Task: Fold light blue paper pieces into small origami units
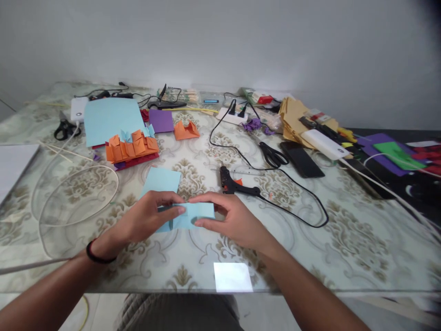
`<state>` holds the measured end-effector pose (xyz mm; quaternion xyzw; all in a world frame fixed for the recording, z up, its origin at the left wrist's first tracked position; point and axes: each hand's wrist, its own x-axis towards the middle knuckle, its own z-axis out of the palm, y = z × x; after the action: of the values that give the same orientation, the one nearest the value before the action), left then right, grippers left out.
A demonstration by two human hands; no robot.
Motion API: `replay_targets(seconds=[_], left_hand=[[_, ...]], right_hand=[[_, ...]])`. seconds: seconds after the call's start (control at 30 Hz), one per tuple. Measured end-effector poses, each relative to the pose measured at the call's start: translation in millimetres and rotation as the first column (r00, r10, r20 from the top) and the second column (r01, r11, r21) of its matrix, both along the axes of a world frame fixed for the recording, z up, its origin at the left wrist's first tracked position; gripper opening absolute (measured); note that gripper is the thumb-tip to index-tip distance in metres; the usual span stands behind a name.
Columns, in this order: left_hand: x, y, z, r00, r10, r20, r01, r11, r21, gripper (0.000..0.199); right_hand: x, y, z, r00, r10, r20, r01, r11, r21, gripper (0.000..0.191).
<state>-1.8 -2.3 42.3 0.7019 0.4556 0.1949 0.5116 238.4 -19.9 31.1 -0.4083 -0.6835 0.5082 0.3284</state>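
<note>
A light blue piece of folded paper (189, 217) is held between both hands above the patterned tabletop. My left hand (151, 215) pinches its left end, thumb in front. At the right end, my right hand (229, 218) grips the paper between thumb and fingers. Another light blue sheet (161, 180) lies just behind my left hand, partly hidden by it. Beyond that, orange folded pieces (132, 148) stand in a row with some red and purple paper under them.
A black glue gun (237, 184) lies right of centre, its cord looping right. Scissors (273, 155), a phone (302, 159) and a white power bank (325, 144) are further right. A white power strip (232, 116) sits behind. A thin white cable (117, 184) curls at left.
</note>
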Motion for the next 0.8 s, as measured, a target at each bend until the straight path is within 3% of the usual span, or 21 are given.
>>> replay_targets(seconds=[0.2,0.37,0.57,0.8], left_hand=[[-1.0,0.3,0.4,0.999,-0.038,-0.004,0.038,0.999,-0.018,0.025],[2.4,-1.3,1.3,0.998,-0.055,0.034,0.055,0.998,-0.005,0.026],[6.2,-4.1,3.2,0.996,-0.084,0.035,0.083,0.996,0.033,0.022],[8.5,-5.7,0.1,0.997,-0.007,-0.078,0.020,0.986,0.163,0.019]], right_hand=[[3.2,-1.8,2.4,0.995,0.041,0.091,-0.055,0.986,0.155,0.034],[3.6,-3.2,4.6,0.995,0.069,0.069,-0.085,0.959,0.269,0.034],[-2.1,-3.7,-1.0,0.995,0.047,0.088,-0.070,0.957,0.283,0.026],[-1.7,-2.2,-4.4,0.996,0.050,0.069,-0.068,0.957,0.281,0.025]])
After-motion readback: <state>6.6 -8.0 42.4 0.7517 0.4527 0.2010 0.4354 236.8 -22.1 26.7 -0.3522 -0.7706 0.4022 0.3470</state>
